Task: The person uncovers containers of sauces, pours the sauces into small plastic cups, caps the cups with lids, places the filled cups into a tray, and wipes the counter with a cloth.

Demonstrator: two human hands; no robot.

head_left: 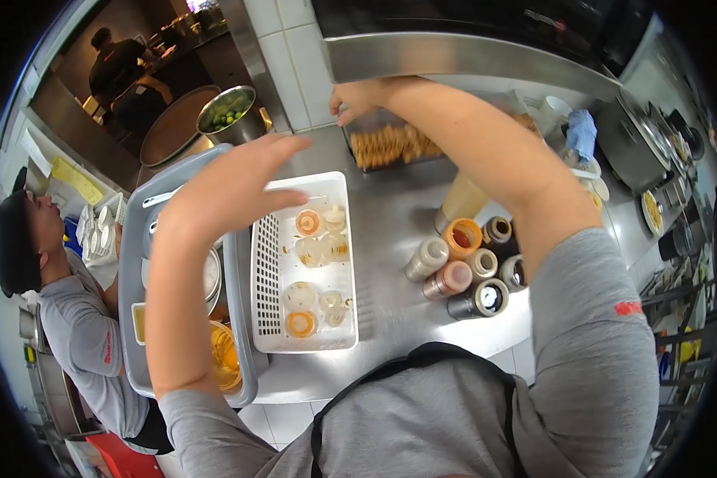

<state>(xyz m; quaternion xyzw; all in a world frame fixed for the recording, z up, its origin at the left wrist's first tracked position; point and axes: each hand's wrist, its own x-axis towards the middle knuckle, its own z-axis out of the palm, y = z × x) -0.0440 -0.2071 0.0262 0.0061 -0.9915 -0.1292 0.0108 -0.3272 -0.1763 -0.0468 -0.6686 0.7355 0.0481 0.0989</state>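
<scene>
— Your right hand (357,99) is at the far-left corner of the one clear container (398,147); can you tell if it grips?
— I cannot tell; your left hand (243,179) is open, fingers spread, above the one grey tub (249,374) and one white basket (344,263).
— And to your right?
— Seven squeeze bottles (482,263), clustered nearer you than the container; one tall yellowish one (464,197) beyond them.

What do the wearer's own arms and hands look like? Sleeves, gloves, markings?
Short grey sleeves: left sleeve plain where visible, right sleeve with small red lettering, too blurred to read. Forearms uncovered. Left hand and right hand ungloved; no watch or bracelet visible.
</scene>
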